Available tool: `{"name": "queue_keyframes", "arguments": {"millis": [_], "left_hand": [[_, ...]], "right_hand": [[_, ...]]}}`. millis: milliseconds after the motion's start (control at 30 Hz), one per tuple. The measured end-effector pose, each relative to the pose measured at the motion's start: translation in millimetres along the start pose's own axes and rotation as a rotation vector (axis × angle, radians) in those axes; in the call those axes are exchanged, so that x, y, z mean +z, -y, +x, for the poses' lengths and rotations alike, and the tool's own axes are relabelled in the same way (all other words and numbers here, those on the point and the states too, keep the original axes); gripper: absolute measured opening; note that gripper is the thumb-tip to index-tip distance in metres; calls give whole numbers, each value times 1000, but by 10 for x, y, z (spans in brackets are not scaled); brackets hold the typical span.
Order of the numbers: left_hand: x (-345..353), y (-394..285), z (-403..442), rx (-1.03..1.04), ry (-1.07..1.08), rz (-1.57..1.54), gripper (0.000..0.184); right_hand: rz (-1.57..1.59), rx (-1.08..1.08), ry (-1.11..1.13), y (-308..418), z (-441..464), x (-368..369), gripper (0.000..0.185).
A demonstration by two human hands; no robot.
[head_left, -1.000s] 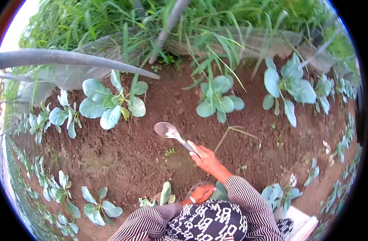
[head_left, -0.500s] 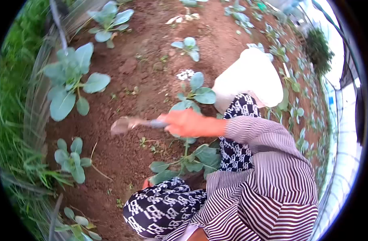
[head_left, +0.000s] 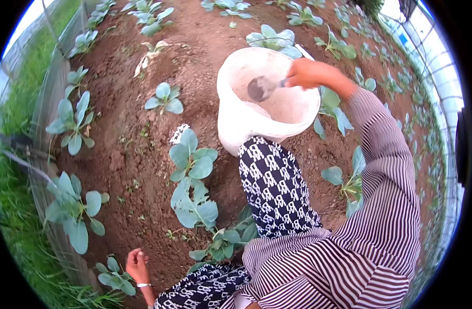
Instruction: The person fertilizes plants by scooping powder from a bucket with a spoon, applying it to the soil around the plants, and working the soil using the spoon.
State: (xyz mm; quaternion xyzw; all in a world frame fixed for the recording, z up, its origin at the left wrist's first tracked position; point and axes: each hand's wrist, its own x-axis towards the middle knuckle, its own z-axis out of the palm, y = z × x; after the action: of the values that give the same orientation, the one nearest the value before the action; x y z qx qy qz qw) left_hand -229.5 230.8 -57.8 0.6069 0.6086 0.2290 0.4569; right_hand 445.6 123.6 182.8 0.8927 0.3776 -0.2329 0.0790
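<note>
My right hand (head_left: 309,73) is closed round the handle of a metal spoon (head_left: 259,89), whose bowl hangs inside the mouth of a white bucket (head_left: 238,122). Pale material shows on the inside of the bucket. At the lower left, my left hand (head_left: 137,265), with a white band at its wrist, is over the soil with its fingers curled in. Beside it stands a small leafy plant (head_left: 115,276). Whether those fingers hold anything is hidden.
Leafy plants grow in rows on brown soil, some close by my knees, such as one with torn leaves (head_left: 194,205). A white patch (head_left: 179,133) lies near the bucket. Netting (head_left: 46,110) and grass border the left side.
The view has turned right towards the bucket. My right hand has carried the spoon from over the soil to inside the bucket. My left hand has come into fuller view at the lower left.
</note>
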Motion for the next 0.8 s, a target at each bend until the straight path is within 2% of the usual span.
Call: {"name": "queue_keyframes", "arguments": {"millis": [33, 67, 100, 133, 233, 333, 500, 533, 567, 600, 800], "left_hand": [[-26, -231, 137, 57, 19, 37, 9], [-22, -479, 235, 112, 37, 71, 9], [19, -749, 291, 139, 53, 78, 10], [49, -983, 322, 184, 64, 132, 12], [172, -1521, 233, 267, 105, 235, 12], [210, -1649, 132, 244, 136, 330, 12], [403, -1772, 40, 381, 279, 547, 13], [426, -1790, 53, 396, 294, 537, 13], [487, -1780, 76, 410, 303, 521, 13], [559, -1799, 91, 420, 314, 505, 12], [690, -2006, -73, 525, 460, 606, 15]], "right_hand": [[13, -59, -19, 28, 177, 160, 38], [-211, -158, 13, -45, 603, 378, 39], [-116, -120, 85, -62, 977, 585, 33], [-118, -384, 12, -365, 1612, 1038, 29], [-482, -678, 95, -82, 2661, 1752, 17], [7, -71, 228, 531, 1593, 1298, 14], [141, 167, 380, 419, 2323, 2019, 17], [163, 210, 399, 488, 2198, 1888, 18], [473, 259, 424, 379, 1949, 1845, 19], [368, 208, 457, 395, 1839, 1740, 20], [577, -92, 329, -24, 1158, 1246, 31]]}}
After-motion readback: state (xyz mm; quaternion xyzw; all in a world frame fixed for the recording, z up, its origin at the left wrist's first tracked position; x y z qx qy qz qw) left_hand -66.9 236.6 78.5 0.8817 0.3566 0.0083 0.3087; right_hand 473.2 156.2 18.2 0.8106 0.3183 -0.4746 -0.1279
